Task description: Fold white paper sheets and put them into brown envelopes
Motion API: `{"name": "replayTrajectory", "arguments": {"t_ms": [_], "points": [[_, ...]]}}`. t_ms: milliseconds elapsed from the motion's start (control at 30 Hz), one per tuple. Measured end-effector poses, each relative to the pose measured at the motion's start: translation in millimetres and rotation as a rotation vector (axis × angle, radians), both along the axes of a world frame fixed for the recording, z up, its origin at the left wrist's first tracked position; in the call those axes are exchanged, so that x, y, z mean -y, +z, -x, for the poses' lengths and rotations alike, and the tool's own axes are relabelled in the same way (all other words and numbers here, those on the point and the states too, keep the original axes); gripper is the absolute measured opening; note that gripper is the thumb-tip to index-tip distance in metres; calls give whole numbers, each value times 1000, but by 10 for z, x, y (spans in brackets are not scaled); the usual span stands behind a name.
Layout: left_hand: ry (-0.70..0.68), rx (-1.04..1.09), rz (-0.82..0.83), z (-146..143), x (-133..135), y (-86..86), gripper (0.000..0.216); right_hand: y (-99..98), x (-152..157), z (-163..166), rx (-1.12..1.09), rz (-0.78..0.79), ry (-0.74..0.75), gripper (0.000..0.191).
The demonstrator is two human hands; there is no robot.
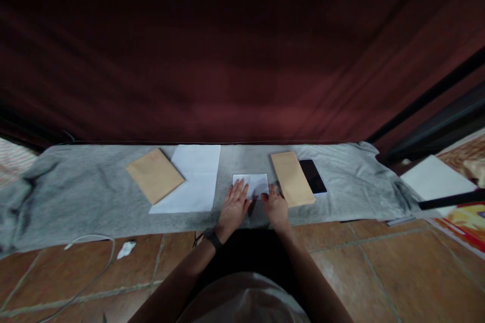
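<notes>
A small folded white paper [257, 180] lies flat on the grey cloth in front of me. My left hand [233, 207] rests on its left part, palm down, with the fingers stretched out and slightly spread. At the lower right corner of the paper, my right hand [276, 206] has its thumb and bent fingers closed about the edge. The undersides of the right fingers are hidden. Just beside that hand lies a long brown envelope [293, 176]. A dark-screened phone [312, 176] sits partly under the envelope's right side.
On the left, another brown envelope [155, 176] overlaps a large white sheet [200, 181]. The grey cloth [94, 181] covers a long narrow surface before a dark red curtain [242, 86]. A pale cable [112, 250] and a crumpled white scrap [126, 249] lie on the tiled floor.
</notes>
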State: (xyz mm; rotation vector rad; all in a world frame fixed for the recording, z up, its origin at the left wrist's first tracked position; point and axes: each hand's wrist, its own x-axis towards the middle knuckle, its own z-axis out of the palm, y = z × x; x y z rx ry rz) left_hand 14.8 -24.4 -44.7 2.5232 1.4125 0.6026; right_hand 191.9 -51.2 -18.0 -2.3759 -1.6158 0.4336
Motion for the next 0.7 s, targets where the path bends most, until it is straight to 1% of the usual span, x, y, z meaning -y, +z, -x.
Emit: {"name": "replayTrajectory", "arguments": {"t_ms": [67, 133, 167, 233, 300, 367, 433, 533, 700], "points": [[-71, -82, -3, -12, 164, -14, 55, -4, 28, -21, 51, -71, 22, 47], [-105, -133, -3, -2, 256, -18, 59, -15, 34, 0, 48, -162, 81, 46], [-116, -150, -2, 9, 275, -17, 61, -26, 30, 33, 33, -205, 142, 46], [-148, -175, 6, 34, 273, -16, 62, -71, 19, 133, -11, -269, 317, 47], [-182, -191, 23, 56, 252, -11, 63, -147, 20, 239, -48, -297, 482, 49], [-198, -194, 42, 73, 242, 1, 64, -242, 47, 302, -58, -300, 559, 52], [-198, -186, 53, 96, 255, 23, 66, -336, 94, 295, -35, -298, 559, 55], [-207, -173, 51, 160, 303, 63, 70, -446, 170, 196, 45, -313, 537, 60], [-193, -174, 59, 311, 385, 80, 80, -539, 240, 60, 147, -374, 503, 65]]}}
